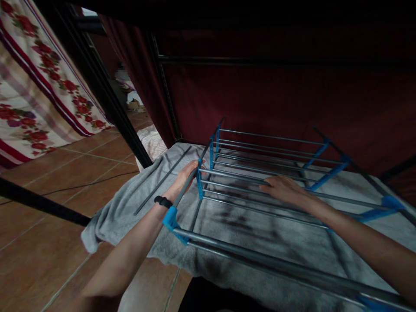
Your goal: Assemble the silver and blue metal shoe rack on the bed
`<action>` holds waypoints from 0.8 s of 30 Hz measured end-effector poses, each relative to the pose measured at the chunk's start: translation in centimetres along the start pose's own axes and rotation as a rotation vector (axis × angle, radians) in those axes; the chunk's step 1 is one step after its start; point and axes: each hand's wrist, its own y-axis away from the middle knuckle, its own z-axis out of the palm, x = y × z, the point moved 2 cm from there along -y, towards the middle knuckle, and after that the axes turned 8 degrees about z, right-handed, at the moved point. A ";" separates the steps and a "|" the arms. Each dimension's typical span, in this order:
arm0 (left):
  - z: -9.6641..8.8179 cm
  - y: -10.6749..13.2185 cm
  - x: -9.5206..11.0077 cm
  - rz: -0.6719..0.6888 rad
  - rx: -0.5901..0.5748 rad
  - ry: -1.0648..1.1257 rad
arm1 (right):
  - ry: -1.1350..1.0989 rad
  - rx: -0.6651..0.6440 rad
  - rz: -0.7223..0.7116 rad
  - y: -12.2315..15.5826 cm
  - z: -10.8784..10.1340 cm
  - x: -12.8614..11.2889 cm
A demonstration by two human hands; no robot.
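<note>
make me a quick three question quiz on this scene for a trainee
1. What colour are the connectors on the rack: (a) red, (b) blue, (c) yellow?
2. True or false: a loose rod lies on the grey blanket, apart from the rack.
3. What is the right hand touching?

Key:
1. b
2. True
3. One of the rack's metal tubes

Your rack [234, 176]: grey tubes, blue joints [199, 184]. Your wristband [163, 201]: black. You face grey blanket [113, 223], maroon curtain [260, 99], brown tiles [32, 255]; cream cloth [53, 82], red roses, maroon stripes.
</note>
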 end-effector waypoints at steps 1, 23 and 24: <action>0.0 0.0 0.1 -0.009 -0.001 -0.007 | 0.006 0.015 0.003 0.1 0.0 -0.1; -1.2 -1.3 -0.4 -0.059 -0.033 -0.029 | -0.303 0.534 0.474 10.2 -2.6 18.8; -1.2 -1.3 -0.4 -0.058 -0.035 -0.021 | -0.392 0.521 0.590 11.3 -2.6 20.7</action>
